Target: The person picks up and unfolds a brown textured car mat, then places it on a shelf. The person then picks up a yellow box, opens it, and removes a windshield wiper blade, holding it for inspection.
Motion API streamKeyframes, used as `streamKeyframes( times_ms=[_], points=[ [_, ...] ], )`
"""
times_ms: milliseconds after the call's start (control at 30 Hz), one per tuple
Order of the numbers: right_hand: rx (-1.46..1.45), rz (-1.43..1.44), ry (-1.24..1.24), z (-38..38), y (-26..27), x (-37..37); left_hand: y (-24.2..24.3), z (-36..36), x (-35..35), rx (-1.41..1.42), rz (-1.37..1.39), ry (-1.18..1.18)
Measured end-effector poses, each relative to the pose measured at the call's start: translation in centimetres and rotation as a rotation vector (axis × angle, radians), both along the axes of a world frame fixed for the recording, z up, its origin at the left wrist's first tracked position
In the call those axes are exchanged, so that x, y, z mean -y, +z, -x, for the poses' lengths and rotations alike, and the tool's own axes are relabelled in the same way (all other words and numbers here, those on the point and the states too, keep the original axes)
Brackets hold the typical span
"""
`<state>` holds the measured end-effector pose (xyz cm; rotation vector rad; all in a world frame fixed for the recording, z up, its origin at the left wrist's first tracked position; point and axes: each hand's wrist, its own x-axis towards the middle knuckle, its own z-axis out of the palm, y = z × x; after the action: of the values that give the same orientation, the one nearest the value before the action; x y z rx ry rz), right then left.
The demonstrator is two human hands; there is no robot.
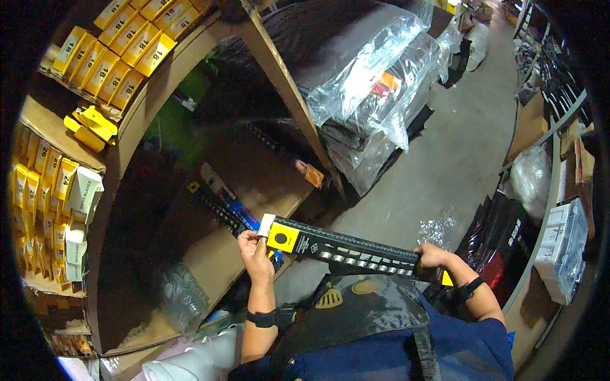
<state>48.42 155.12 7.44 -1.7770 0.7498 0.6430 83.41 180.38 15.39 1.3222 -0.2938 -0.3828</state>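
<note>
A long, narrow black retail box [343,250] with a yellow panel and a row of small product pictures is held level in front of my apron [367,293]. My left hand [256,255] pinches its left end, where a pale flap shows, thumb on the near face. Around the right end closes my right hand [431,257], covering that end of the box. A similar dark box [221,209] and a blue package [244,214] lie on the wooden shelf [214,257] beyond my left hand.
Yellow boxes [119,52] and white wiper blade boxes [86,193] fill cartons at left. A wooden post [286,81] stands ahead beside plastic-wrapped goods [367,85]. To the right, a shelf holds a clear plastic case [562,250] and a plastic bag [530,176]. Grey floor [457,114] runs between.
</note>
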Motion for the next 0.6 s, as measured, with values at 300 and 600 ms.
streamKeyframes(
  times_ms=[300,600],
  points=[
    [-0.023,-0.143,0.064,-0.7,0.3,0.3,0.9,0.5,-2.0,0.765,-0.317,0.131],
    [-0.010,-0.441,0.062,-0.9,0.0,0.9,-0.8,0.2,-3.4,0.728,-0.528,-0.022]
  ],
)
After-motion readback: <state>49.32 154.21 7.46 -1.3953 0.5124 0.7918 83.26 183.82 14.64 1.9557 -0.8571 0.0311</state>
